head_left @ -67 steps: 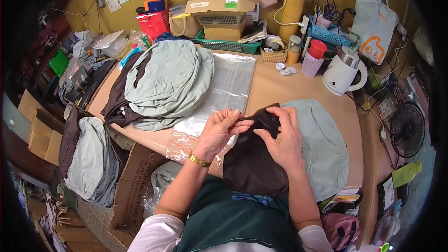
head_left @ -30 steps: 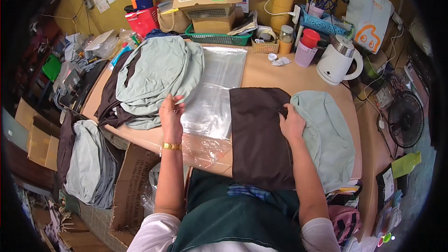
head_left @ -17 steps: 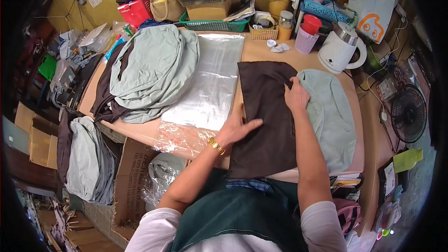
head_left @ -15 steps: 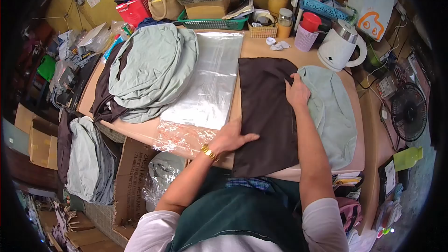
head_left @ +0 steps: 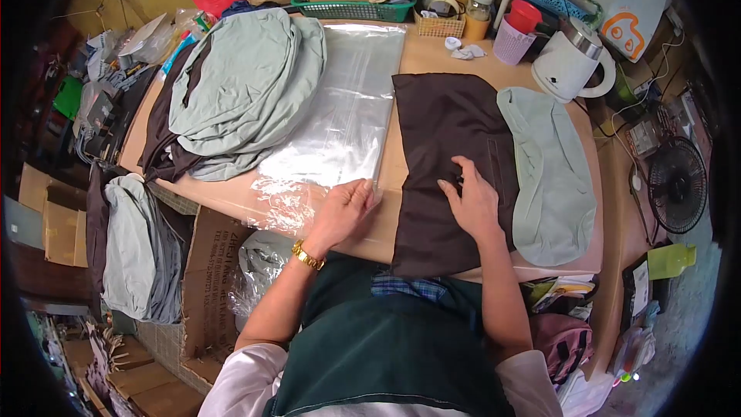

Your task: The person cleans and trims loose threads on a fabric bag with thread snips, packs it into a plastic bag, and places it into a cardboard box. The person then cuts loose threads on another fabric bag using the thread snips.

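A dark brown fabric piece (head_left: 432,131) lies flat on the tan table (head_left: 378,249) in front of me. My right hand (head_left: 472,199) is over its lower right part, thumb and fingers apart and holding nothing. My left hand (head_left: 345,207) is closed in a pinch at the lower right corner of the clear plastic bags (head_left: 347,100). Right of the brown fabric lies a pale green fabric piece (head_left: 549,185). On the left rests a heap of pale green fabric (head_left: 239,77) with brown parts.
Along the back stand a green basket (head_left: 355,11), a wicker basket (head_left: 440,26), a pink cup (head_left: 512,45) and a white kettle (head_left: 567,62). A cardboard box (head_left: 208,286) with more plastic is below the table's front left edge. A black fan (head_left: 678,184) is at the right.
My left hand has left the brown fabric's left edge and closed at the plastic bags. My right hand has let go near the fabric's top right, moved down and opened. The view has shifted.
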`<action>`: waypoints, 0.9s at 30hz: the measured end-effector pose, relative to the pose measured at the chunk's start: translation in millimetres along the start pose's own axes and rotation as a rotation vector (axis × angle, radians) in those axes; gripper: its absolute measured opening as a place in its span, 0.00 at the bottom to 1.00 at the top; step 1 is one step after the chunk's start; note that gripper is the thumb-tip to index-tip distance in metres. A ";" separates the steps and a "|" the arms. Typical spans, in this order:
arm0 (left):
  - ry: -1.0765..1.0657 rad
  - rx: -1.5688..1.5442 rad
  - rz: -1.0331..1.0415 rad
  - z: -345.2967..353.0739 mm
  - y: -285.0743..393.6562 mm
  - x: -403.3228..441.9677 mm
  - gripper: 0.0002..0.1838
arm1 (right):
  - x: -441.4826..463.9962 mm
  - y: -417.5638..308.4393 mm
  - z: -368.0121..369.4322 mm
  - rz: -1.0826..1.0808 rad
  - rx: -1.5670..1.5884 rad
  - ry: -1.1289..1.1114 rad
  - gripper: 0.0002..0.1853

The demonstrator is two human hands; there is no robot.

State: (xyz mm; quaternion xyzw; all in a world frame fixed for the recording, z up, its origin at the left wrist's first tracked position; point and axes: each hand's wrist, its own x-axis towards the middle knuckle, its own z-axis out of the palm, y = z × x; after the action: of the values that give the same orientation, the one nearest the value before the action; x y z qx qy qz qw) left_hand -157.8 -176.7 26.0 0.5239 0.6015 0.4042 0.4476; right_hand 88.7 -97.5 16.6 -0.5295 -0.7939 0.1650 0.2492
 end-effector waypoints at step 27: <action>-0.090 -0.460 0.079 10.7 8.6 -7.8 0.18 | 11.4 -99.6 -27.1 -0.434 -0.271 0.041 0.14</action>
State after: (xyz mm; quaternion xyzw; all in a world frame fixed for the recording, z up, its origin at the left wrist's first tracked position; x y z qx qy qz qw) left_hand -144.8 -183.2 32.3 0.4486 0.4523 0.5239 0.5654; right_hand 24.9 -125.4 93.8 -0.3784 -0.8987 -0.0110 0.2215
